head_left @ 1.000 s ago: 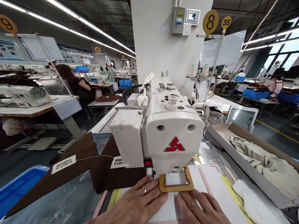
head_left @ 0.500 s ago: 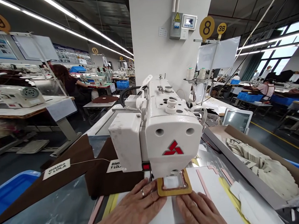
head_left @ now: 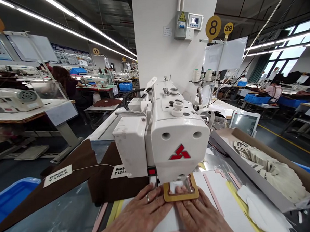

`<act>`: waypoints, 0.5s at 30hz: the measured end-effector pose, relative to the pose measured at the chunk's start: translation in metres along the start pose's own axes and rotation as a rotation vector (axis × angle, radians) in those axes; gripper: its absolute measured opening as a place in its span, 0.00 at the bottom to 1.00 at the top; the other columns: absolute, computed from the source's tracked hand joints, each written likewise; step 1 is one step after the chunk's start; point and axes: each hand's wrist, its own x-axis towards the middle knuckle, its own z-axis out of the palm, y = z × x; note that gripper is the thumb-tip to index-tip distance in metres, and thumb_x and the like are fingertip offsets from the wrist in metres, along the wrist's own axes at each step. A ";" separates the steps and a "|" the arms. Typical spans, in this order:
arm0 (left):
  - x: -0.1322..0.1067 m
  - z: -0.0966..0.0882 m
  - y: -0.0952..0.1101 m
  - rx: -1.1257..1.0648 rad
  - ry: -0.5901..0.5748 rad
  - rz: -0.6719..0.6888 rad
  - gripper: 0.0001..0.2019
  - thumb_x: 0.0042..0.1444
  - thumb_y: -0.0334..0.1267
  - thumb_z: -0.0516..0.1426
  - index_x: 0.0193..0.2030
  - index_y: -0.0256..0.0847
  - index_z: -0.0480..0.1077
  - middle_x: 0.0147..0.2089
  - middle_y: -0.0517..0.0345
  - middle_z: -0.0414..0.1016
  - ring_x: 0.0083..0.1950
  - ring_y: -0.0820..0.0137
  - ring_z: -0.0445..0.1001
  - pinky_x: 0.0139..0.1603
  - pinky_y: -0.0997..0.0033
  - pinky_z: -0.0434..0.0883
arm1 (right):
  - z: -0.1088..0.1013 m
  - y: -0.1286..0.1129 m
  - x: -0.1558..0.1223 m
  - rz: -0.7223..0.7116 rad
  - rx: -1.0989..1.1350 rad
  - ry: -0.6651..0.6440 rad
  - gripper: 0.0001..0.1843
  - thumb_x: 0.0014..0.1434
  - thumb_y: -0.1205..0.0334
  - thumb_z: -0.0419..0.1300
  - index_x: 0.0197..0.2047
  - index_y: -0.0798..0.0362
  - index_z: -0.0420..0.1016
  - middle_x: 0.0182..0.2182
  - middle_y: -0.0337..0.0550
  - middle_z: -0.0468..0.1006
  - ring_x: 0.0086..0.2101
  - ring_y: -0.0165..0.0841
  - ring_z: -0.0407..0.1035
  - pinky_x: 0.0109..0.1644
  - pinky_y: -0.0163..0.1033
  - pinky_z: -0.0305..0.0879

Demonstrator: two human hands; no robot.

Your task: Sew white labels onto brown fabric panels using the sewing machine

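Note:
My left hand (head_left: 146, 210) lies flat, fingers stretched out, on a white template sheet (head_left: 208, 192) just left of a gold-coloured frame (head_left: 181, 197) under the white sewing machine head (head_left: 180, 135). My right hand (head_left: 201, 211) rests flat on the sheet at the frame's right and front edge. Fingertips show through the frame's opening, beneath it. To the left, a brown fabric piece (head_left: 109, 189) with a white printed label partly hidden by the machine lies near my left hand. A thread links it to another brown piece (head_left: 32, 200) bearing a label (head_left: 58, 175).
An open cardboard box (head_left: 234, 160) full of white labels (head_left: 278, 179) stands at right, beside a tablet-like screen (head_left: 245, 122). White scraps (head_left: 262, 210) lie on the template's right side. A blue bin (head_left: 17, 195) sits at lower left. People work at other machines behind.
My right hand has slid left and forward, and fingertips now show inside the frame's opening. The left hand stays nearly where it was. The view has shifted slightly.

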 end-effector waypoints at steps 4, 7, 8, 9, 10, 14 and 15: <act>-0.004 0.009 -0.006 0.006 0.034 0.010 0.38 0.69 0.56 0.62 0.80 0.53 0.53 0.77 0.55 0.59 0.76 0.53 0.62 0.79 0.52 0.54 | -0.006 0.006 -0.006 0.028 -0.056 0.013 0.23 0.75 0.56 0.52 0.68 0.55 0.72 0.64 0.50 0.76 0.60 0.44 0.74 0.66 0.51 0.69; -0.004 0.013 -0.008 0.017 0.061 0.035 0.38 0.70 0.57 0.60 0.80 0.55 0.50 0.77 0.57 0.59 0.76 0.54 0.62 0.80 0.53 0.54 | -0.008 0.008 -0.007 0.009 -0.072 -0.012 0.24 0.77 0.56 0.50 0.68 0.57 0.71 0.65 0.50 0.74 0.59 0.41 0.75 0.62 0.47 0.72; -0.003 0.013 -0.007 0.019 0.066 0.043 0.37 0.71 0.58 0.59 0.80 0.54 0.50 0.77 0.56 0.60 0.76 0.54 0.62 0.80 0.53 0.53 | -0.008 0.008 -0.007 0.006 -0.077 -0.021 0.25 0.78 0.55 0.49 0.69 0.58 0.70 0.66 0.50 0.74 0.58 0.40 0.75 0.60 0.46 0.74; -0.002 0.013 -0.006 0.023 0.068 0.048 0.37 0.71 0.59 0.58 0.80 0.53 0.51 0.76 0.56 0.60 0.76 0.54 0.62 0.80 0.53 0.53 | -0.008 0.009 -0.007 0.004 -0.080 -0.026 0.26 0.78 0.53 0.48 0.69 0.58 0.70 0.66 0.50 0.73 0.58 0.40 0.75 0.59 0.45 0.75; -0.001 0.013 -0.006 0.033 0.066 0.049 0.37 0.71 0.60 0.57 0.80 0.52 0.51 0.76 0.55 0.61 0.76 0.54 0.61 0.80 0.53 0.53 | -0.008 0.011 -0.006 0.000 -0.080 -0.024 0.27 0.78 0.52 0.47 0.69 0.59 0.70 0.65 0.51 0.74 0.58 0.40 0.75 0.58 0.45 0.75; -0.004 0.013 -0.010 0.117 0.048 0.032 0.36 0.72 0.61 0.55 0.80 0.49 0.53 0.76 0.52 0.60 0.76 0.53 0.61 0.79 0.54 0.56 | -0.022 0.016 -0.006 -0.047 -0.040 0.005 0.25 0.78 0.51 0.48 0.67 0.58 0.72 0.63 0.47 0.76 0.59 0.37 0.75 0.60 0.42 0.74; -0.007 0.013 -0.013 0.138 0.050 0.025 0.36 0.72 0.60 0.55 0.80 0.50 0.53 0.77 0.52 0.58 0.76 0.53 0.61 0.78 0.55 0.58 | -0.029 0.016 -0.009 -0.056 -0.030 0.017 0.23 0.78 0.53 0.50 0.66 0.56 0.73 0.63 0.45 0.77 0.59 0.36 0.75 0.62 0.41 0.73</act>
